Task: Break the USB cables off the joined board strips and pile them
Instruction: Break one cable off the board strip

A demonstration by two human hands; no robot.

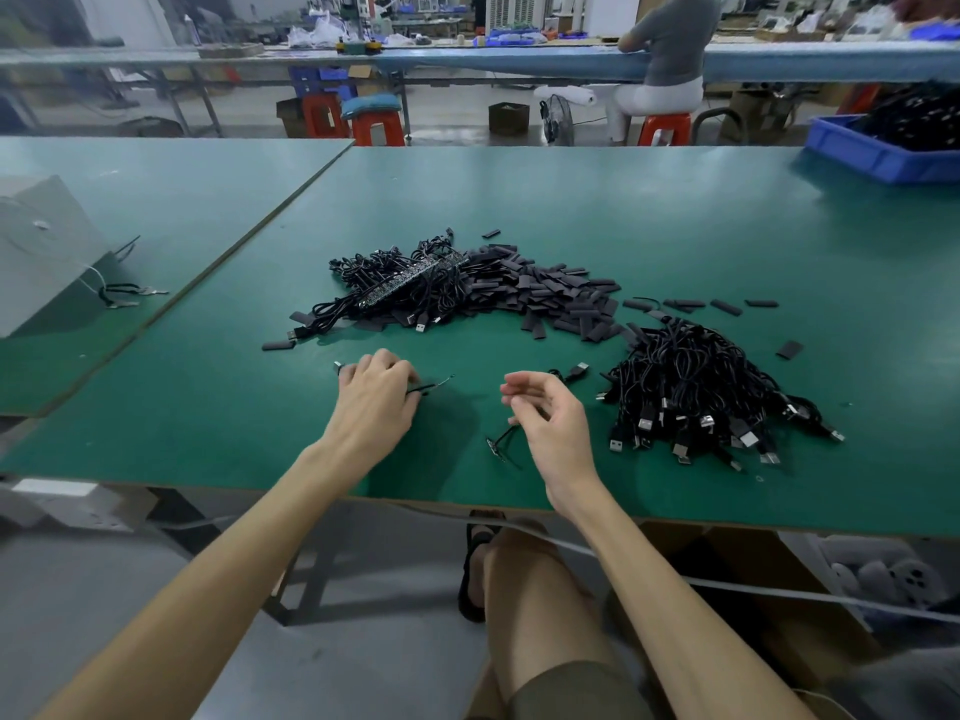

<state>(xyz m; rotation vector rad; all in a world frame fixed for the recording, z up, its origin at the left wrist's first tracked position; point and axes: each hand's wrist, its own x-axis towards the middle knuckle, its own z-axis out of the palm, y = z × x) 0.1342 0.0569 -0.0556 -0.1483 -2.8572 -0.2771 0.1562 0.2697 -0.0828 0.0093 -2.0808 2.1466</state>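
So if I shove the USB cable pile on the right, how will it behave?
The pile of USB cables is probably floppy: it lies looped and tangled, so it should drag as a clump. Plugs at its edge may straggle.

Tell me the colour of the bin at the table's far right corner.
The bin is blue; the head view shows it best.

Left arm: bare, reached forward across the near edge of the green table (208,407), forearm angled in toward the table's middle.
Left hand (376,394): lay palm down on the table top just inside that edge, fingers curled over a thin black cable (434,386).
Right arm: bare, crossed the same edge further right, wrist bent upward.
Right hand (545,423): lifted off the table top, fingers loosely curled, apparently pinching a second cable (503,438) that hung toward the surface.
Legs: one bare knee sat below the table's near edge.
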